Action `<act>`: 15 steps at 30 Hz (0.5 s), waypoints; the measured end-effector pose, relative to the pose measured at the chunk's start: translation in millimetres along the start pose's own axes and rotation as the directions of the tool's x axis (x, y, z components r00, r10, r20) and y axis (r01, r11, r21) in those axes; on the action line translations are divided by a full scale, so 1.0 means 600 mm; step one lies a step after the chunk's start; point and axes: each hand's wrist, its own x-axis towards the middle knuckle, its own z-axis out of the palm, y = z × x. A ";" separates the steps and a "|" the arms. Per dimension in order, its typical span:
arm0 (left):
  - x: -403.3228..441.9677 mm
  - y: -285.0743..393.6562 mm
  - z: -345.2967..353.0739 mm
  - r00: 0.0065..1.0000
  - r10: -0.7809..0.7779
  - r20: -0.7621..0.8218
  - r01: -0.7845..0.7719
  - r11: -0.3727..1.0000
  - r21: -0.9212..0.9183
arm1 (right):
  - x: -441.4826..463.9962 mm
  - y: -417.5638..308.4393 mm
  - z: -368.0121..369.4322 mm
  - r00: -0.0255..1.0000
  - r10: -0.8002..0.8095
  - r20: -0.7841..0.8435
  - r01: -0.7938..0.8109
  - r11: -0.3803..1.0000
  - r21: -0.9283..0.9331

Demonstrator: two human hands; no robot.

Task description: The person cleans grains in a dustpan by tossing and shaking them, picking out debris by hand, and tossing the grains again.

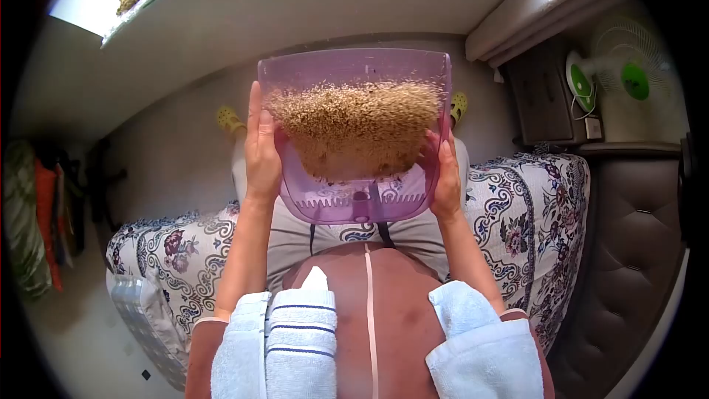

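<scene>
A translucent purple dustpan with a row of comb teeth along its near end is held in front of me, over my lap. A mass of small tan grains is blurred and scattered above its floor, with some specks spread past the main heap. My left hand grips the pan's left side, fingers stretched along the wall. On the opposite side, my right hand grips the right wall; part of its fingers shows through the plastic.
I sit on a bed with a floral cover. A padded brown headboard is at the right. Behind it stand a dark nightstand and a white-green fan. Clothes hang at the left. A towel drapes over me.
</scene>
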 end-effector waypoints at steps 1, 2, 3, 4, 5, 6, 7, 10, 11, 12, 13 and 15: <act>-0.014 -0.022 0.004 0.997 -0.079 -0.015 0.075 0.985 -0.156 | -0.015 0.006 -0.001 0.999 0.035 0.035 -0.036 0.999 0.013; -0.026 -0.040 0.003 0.991 -0.131 -0.022 0.125 0.976 -0.178 | -0.025 0.007 -0.003 0.996 0.092 0.014 -0.092 0.996 -0.002; -0.032 -0.047 0.004 0.984 -0.176 -0.025 0.168 0.966 -0.199 | -0.024 -0.002 0.000 0.990 0.140 -0.006 -0.140 0.990 -0.015; -0.032 -0.050 0.006 0.978 -0.206 -0.029 0.195 0.955 -0.223 | -0.022 -0.009 0.003 0.984 0.175 -0.019 -0.176 0.984 -0.028; -0.032 -0.050 0.007 0.970 -0.242 -0.020 0.231 0.946 -0.229 | -0.023 -0.008 0.001 0.979 0.201 -0.040 -0.202 0.979 -0.018; -0.031 -0.050 0.005 0.962 -0.274 -0.013 0.263 0.936 -0.234 | -0.023 -0.007 0.000 0.972 0.226 -0.058 -0.226 0.974 -0.008; -0.029 -0.047 0.004 0.953 -0.303 -0.006 0.293 0.926 -0.238 | -0.021 -0.008 0.002 0.966 0.249 -0.073 -0.249 0.968 0.004; -0.004 -0.016 0.003 0.962 -0.274 -0.002 0.270 0.948 -0.167 | -0.003 -0.044 0.023 0.970 0.232 -0.079 -0.232 0.973 0.002; 0.003 0.010 0.003 0.960 -0.278 -0.031 0.269 0.947 -0.175 | -0.002 -0.072 0.036 0.979 0.191 -0.067 -0.195 0.980 -0.051; 0.007 0.063 0.013 0.963 -0.265 -0.045 0.250 0.945 -0.211 | 0.000 -0.111 0.052 0.987 0.150 -0.052 -0.155 0.982 -0.105; 0.005 0.108 0.022 0.966 -0.252 -0.059 0.231 0.941 -0.246 | 0.001 -0.134 0.063 0.993 0.111 -0.035 -0.115 0.981 -0.157; -0.003 0.143 0.023 0.994 -0.078 -0.071 0.055 0.959 -0.277 | -0.008 -0.151 0.069 0.995 -0.043 0.091 0.049 0.997 -0.066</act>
